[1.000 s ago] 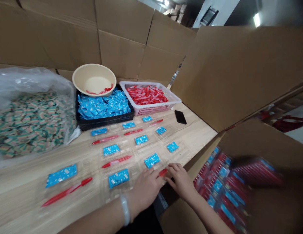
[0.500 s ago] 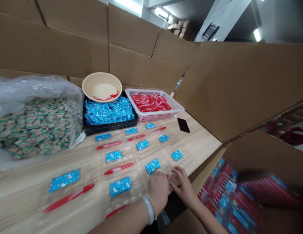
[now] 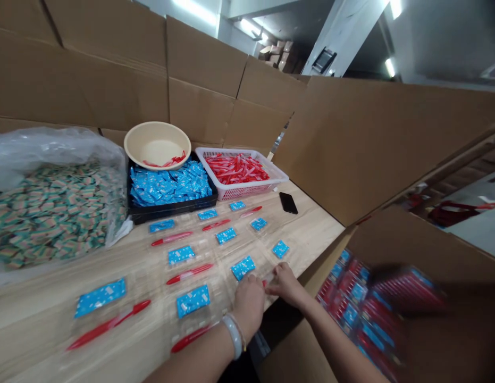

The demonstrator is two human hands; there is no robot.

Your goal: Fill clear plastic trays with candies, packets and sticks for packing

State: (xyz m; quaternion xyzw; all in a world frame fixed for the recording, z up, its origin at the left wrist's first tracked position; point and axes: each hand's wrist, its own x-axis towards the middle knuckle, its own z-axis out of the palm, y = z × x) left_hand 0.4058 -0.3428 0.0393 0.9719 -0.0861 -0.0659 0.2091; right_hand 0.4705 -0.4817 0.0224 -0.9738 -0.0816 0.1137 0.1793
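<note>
My left hand [image 3: 249, 303] is closed at the table's front edge, just below a blue dotted packet [image 3: 243, 267] in a clear plastic tray. Its fingertips are hidden, so what it grips does not show. Beside it, my right hand [image 3: 285, 285] pinches a red pen-shaped stick [image 3: 265, 283]; only a small red end shows between the hands. Clear trays lie in rows on the table, each with a blue packet, and several also hold a red pen-shaped stick [image 3: 189, 274] with a pale middle.
Behind the trays stand a bag of small striped pieces [image 3: 56, 213], a black bin of blue packets [image 3: 171, 186] under a cream bowl [image 3: 155, 139], and a white basket [image 3: 247, 189] of red sticks. A phone [image 3: 287, 203] lies at right. An open carton [image 3: 407, 239] holds filled packs.
The right hand's fingers have drawn in from a more spread pose. My left hand has curled beside it, and its forearm has uncovered a red stick in the nearest tray. The camera view has shifted.
</note>
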